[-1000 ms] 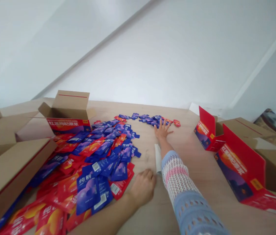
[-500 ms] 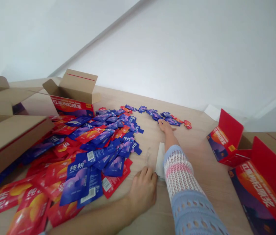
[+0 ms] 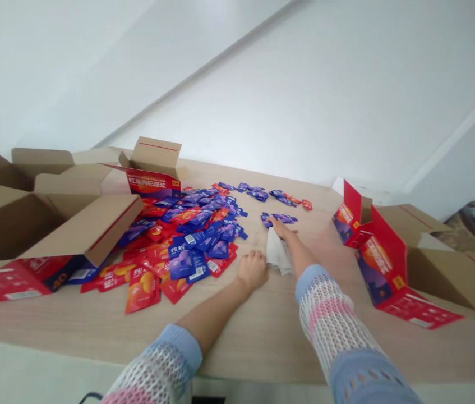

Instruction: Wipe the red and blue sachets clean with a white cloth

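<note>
A large heap of red and blue printed sachets (image 3: pixel 187 247) covers the table left of my hands. My right hand (image 3: pixel 282 227) lies flat with its fingers spread, touching a small group of blue sachets (image 3: pixel 277 217). Under that wrist lies a crumpled white cloth or tissue (image 3: pixel 278 253), and I cannot tell whether the hand grips it. My left hand (image 3: pixel 253 270) rests curled on the bare wood, holding nothing visible, close to the heap's right side. A thin line of sachets (image 3: pixel 262 193) lies farther away.
Open cardboard cartons (image 3: pixel 79 224) crowd the left side, one printed red (image 3: pixel 153 182) at the heap's far end. Red printed cartons (image 3: pixel 382 264) stand at the right. The wooden table's front edge (image 3: pixel 237 377) runs close below my arms.
My right hand has drawn back toward me, bringing a few blue sachets away from the far line. The white cloth now lies crumpled under it. My view has tilted, showing the table's front edge.
</note>
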`<state>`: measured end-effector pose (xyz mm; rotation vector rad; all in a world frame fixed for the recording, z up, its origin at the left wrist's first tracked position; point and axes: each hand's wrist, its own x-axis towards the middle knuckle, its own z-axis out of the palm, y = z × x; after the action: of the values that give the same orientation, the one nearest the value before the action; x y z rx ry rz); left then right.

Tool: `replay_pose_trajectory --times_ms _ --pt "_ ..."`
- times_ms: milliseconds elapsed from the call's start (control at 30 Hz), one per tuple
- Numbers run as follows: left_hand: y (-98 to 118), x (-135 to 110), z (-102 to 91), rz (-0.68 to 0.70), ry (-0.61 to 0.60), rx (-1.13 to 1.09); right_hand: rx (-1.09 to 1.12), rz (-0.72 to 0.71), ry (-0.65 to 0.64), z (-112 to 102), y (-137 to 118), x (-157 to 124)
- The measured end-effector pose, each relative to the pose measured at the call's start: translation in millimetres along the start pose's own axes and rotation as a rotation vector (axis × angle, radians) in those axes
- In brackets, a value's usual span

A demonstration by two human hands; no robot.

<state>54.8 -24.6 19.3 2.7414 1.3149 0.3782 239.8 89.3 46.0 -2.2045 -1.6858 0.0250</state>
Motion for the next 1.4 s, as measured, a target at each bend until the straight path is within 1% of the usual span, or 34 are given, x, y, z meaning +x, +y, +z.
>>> replay_pose_trajectory --times_ms 67,167,233,300,367,467,533,600,633,667,700,733,767,833,900,967,1033,1133,1200,1300,1400 --pt "0 -4 0.5 -0.025 0.008 0.022 0.018 -0.008 -0.018 -6 3 -27" --pt "-1 -5 4.6 -0.032 0.011 0.069 0.065 -0.034 -0.060 -13 18 -61" --pt "0 -3 6.0 -0.014 0.009 0.128 0.067 -0.108 -0.019 -17 33 -81" --pt "5 -3 4.8 0.044 0.014 0.202 0.029 -0.146 0.013 -25 44 -102" --pt "10 -5 3.0 0.131 0.025 0.269 0.008 -0.124 0.015 -32 48 -122" --pt "11 -11 1.6 0.232 0.006 0.283 0.051 0.034 0.001 -37 40 -147" --pt "4 -12 -2.3 0.357 0.003 0.318 0.104 0.102 -0.046 -32 26 -163" --pt "-10 -9 -13.8 0.525 -0.007 0.373 0.131 0.069 -0.118 -24 11 -179" --pt "-18 -6 -23.2 0.594 -0.028 0.391 0.127 0.038 -0.144 -20 4 -187" --pt "-26 -2 -35.1 0.630 -0.030 0.395 0.121 0.005 -0.124 -16 -2 -194" --pt "-34 3 -48.8 0.620 -0.012 0.391 0.125 -0.025 -0.122 -15 -7 -200" --pt "-41 7 -63.6 0.571 0.018 0.380 0.130 -0.044 -0.124 -14 -10 -206" --pt "-47 11 -78.5 0.490 0.028 0.365 0.140 -0.055 -0.135 -15 -12 -210" --pt "-57 18 -104.1 0.206 0.020 0.321 0.166 -0.049 -0.190 -20 -14 -216" --pt "-64 22 -118.5 0.059 0.034 0.335 0.192 -0.031 -0.244 -22 -18 -219" --pt "-69 23 -119.7 -0.062 0.060 0.345 0.217 -0.020 -0.269 -20 -24 -223" --pt "-72 21 -111.8 -0.146 0.062 0.343 0.237 -0.039 -0.267 -15 -32 -230" --pt "-74 21 -97.6 -0.212 0.055 0.316 0.249 -0.131 -0.242 -10 -40 -242" --pt "-75 26 -93.6 -0.249 0.065 0.283 0.230 -0.190 -0.210 -13 -40 -249" --pt "-83 44 -98.1 -0.334 0.101 0.230 0.154 -0.207 -0.195 -20 -34 -254" --pt "-102 67 -111.9 -0.441 0.131 0.180 0.032 -0.181 -0.177 -24 -25 -256"
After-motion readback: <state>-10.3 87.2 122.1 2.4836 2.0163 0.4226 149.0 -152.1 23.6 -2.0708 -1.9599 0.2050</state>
